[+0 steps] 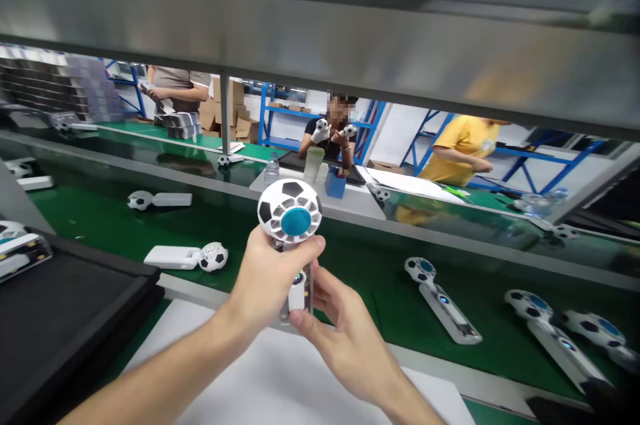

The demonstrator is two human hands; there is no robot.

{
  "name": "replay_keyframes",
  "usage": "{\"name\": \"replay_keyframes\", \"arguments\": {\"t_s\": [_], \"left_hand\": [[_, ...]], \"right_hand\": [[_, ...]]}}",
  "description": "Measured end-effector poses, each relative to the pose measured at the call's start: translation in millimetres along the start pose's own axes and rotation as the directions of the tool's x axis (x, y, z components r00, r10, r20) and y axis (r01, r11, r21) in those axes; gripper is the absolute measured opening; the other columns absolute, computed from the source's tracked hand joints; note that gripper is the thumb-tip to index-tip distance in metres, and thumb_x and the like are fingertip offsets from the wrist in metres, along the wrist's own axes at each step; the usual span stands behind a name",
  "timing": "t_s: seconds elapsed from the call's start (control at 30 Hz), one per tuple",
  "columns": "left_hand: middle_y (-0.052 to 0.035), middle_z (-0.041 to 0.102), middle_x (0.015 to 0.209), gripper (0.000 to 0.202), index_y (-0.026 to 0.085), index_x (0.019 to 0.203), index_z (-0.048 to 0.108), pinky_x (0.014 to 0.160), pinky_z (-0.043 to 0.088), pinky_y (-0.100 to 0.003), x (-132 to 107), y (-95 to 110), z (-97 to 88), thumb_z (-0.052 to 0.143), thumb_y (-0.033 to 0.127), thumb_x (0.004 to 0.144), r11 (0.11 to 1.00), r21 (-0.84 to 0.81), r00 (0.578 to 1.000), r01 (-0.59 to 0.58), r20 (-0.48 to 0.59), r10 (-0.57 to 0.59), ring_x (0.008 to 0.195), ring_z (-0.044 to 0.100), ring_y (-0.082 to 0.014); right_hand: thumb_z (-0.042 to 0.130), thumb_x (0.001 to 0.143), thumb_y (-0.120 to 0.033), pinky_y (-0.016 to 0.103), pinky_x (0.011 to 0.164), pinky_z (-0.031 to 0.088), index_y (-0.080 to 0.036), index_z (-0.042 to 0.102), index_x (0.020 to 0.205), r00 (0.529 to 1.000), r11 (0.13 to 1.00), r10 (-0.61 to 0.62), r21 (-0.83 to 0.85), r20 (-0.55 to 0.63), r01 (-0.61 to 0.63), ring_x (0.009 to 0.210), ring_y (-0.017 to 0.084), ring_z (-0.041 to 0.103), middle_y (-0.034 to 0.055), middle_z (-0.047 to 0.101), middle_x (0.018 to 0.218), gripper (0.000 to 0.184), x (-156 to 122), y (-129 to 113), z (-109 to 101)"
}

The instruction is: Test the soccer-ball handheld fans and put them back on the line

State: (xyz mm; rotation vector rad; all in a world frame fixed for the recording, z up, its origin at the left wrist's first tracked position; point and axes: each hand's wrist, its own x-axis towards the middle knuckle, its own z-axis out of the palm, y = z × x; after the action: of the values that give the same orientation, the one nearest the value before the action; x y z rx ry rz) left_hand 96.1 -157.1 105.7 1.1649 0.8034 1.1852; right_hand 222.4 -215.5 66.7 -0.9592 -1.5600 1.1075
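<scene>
I hold a small handheld fan [290, 215] upright in front of me; its round head has a football pattern and a teal centre. My left hand [267, 278] is wrapped round the upper handle just under the head. My right hand [340, 328] grips the lower handle from the right, thumb on its front. Both hands hover above a white sheet [280, 378] at the near edge of a green conveyor belt [380, 278].
More football fans lie on the belt: two at left [187, 256] [159, 199], several at right [443, 302] [555, 335]. A black tray [65, 305] sits at near left. A grey shelf rail [350, 38] spans overhead. Other people work beyond the belt.
</scene>
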Motion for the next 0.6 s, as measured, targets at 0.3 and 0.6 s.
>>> {"name": "replay_keyframes", "arguments": {"t_s": [0.3,0.6], "left_hand": [[0.0015,0.060,0.065,0.022,0.018,0.080,0.059,0.055,0.049,-0.026,-0.5,-7.6,1.4,0.075,0.031,0.073,1.000,-0.019,0.999,0.025,0.044,-0.024,0.061,0.058,-0.0150],[0.0011,0.062,0.066,0.021,0.016,0.078,0.063,0.056,0.050,-0.025,-8.1,0.3,3.4,0.078,0.029,0.071,0.997,0.010,0.997,-0.072,-0.040,0.072,0.061,0.059,-0.0141]], "right_hand": [[0.067,0.089,-0.022,0.036,0.088,0.057,-0.016,0.060,0.114,0.994,0.995,-0.016,-0.100,-0.104,0.005,0.097,0.023,0.068,0.0088,0.069,0.110,0.027,0.7,7.0,5.9],[0.068,0.088,-0.021,0.031,0.090,0.055,-0.017,0.060,0.120,0.992,0.989,-0.081,-0.131,-0.094,0.068,0.099,0.021,0.067,0.0068,0.069,0.113,0.033,1.5,5.5,6.1]]}}
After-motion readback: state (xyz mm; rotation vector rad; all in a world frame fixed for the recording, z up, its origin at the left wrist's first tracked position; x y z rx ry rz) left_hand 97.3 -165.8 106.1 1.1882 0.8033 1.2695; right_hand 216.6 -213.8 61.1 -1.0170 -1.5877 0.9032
